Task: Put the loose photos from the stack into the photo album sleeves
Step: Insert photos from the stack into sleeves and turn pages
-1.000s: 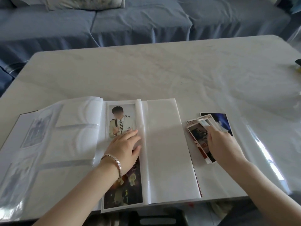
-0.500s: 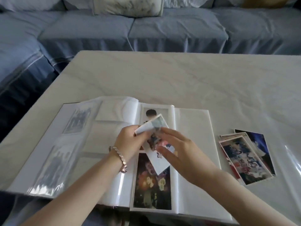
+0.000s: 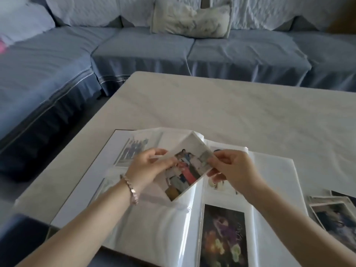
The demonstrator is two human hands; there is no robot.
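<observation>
Above the open white photo album (image 3: 273, 182) with clear plastic sleeves, a glossy rectangular print of a group of people (image 3: 187, 173) is held tilted. The left hand (image 3: 148, 166), a pink-gold link bracelet (image 3: 131, 188) on its wrist, pinches the print's left edge; the right hand (image 3: 233, 168) pinches its right corner. A dark flower picture (image 3: 223, 236) sits sleeved on the right-hand page. Just right of the album, a small stack of loose prints (image 3: 335, 218) lies on the pale marble-patterned surface (image 3: 212, 105), with a blue-covered sofa (image 3: 134, 51) beyond.
</observation>
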